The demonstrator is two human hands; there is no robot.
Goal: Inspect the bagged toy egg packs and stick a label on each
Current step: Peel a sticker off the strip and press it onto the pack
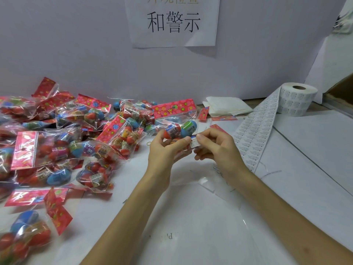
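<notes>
Left hand (164,150): raised off the table, fingers curled round the lower part of one egg pack, thumb across its near side.
Right hand (217,148): just beside the left hand, thumb and forefinger pinching a small white label; the other fingers are curled under.
Egg pack (176,120): clear bag with a red flowered header card on top, held upright between the two hands, nearer the left. Red, blue and green eggs show through the film above the left fingers.
Label (194,143): printed side toward the camera, between the two thumbs, at the pack's lower near corner. I cannot tell whether it is already stuck to the bag.
Pile of packs (63,138): many similar bags heaped and overlapping, left of the left hand and beyond it.
Label roll (298,100): stands on end, well beyond and to the right of the right hand.
Label strip (254,134): runs from the roll along the table, passing just right of the right hand.
Folded white cloth (227,107): beyond the right hand, near the wall.
Paper sign (173,22): on the wall, high above both hands.
Table (191,217): white sheets cover it under both forearms.
</notes>
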